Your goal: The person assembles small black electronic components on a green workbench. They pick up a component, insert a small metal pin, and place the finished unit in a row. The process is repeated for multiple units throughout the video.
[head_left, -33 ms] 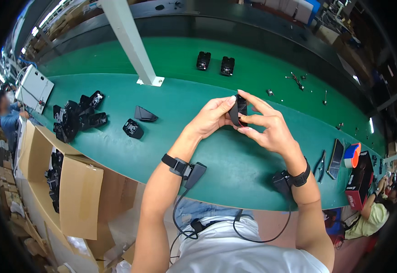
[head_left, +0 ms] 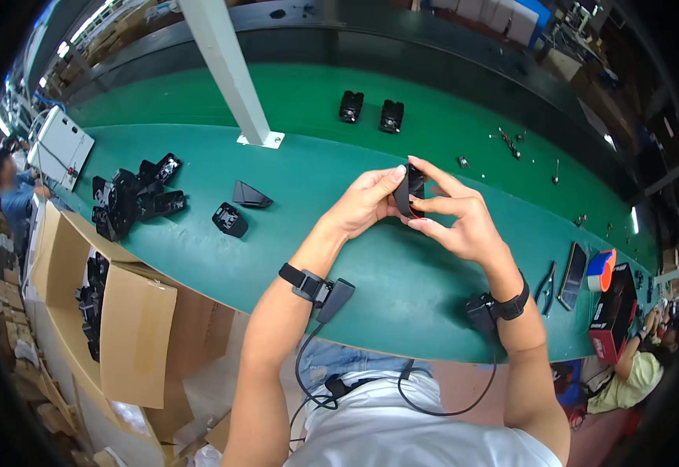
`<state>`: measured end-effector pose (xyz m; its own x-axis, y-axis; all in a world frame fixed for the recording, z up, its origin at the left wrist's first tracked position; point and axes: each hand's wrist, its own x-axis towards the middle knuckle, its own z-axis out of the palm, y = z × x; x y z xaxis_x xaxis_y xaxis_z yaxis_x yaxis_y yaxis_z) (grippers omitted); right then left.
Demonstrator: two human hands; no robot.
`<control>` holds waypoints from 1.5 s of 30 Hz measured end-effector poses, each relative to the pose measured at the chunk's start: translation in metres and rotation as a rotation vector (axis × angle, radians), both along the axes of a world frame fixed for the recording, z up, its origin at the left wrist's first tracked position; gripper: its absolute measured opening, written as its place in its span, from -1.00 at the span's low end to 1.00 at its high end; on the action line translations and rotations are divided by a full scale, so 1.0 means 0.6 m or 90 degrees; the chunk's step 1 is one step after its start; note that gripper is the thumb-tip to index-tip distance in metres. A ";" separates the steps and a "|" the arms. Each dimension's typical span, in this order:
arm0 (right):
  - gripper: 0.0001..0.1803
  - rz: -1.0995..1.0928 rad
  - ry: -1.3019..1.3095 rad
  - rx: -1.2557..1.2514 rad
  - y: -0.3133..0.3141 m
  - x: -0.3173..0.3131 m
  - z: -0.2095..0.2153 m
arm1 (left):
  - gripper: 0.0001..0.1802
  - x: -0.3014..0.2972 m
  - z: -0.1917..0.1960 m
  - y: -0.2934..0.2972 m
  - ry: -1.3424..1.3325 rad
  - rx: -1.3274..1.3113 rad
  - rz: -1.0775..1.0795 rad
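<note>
Both of my hands hold a small black plastic housing (head_left: 405, 189) upright above the green table. My left hand (head_left: 366, 201) pinches it from the left, thumb near its top edge. My right hand (head_left: 460, 214) closes on it from the right, with fingers at its top and lower side. Something thin and red shows at its lower end, too small to name. Left of my hands, a black wedge-shaped part (head_left: 252, 194) and a black housing (head_left: 229, 220) lie on the table. Farther left is a pile of similar black parts (head_left: 125, 198).
A green conveyor belt (head_left: 293, 97) behind the table carries two black units (head_left: 391, 115) and small wired pieces (head_left: 509, 143). A white post (head_left: 230, 78) rises at the table's back edge. Pliers (head_left: 545, 289), tape (head_left: 601, 272) and a box (head_left: 613, 315) lie right. A carton (head_left: 138, 335) stands lower left.
</note>
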<state>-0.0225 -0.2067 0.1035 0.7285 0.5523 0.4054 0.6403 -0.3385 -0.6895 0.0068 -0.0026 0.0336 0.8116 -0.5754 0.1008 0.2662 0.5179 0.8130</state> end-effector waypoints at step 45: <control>-0.86 -0.328 -0.065 -0.145 -0.123 0.189 -0.127 | -0.16 0.018 -0.009 -0.043 -0.339 0.534 0.247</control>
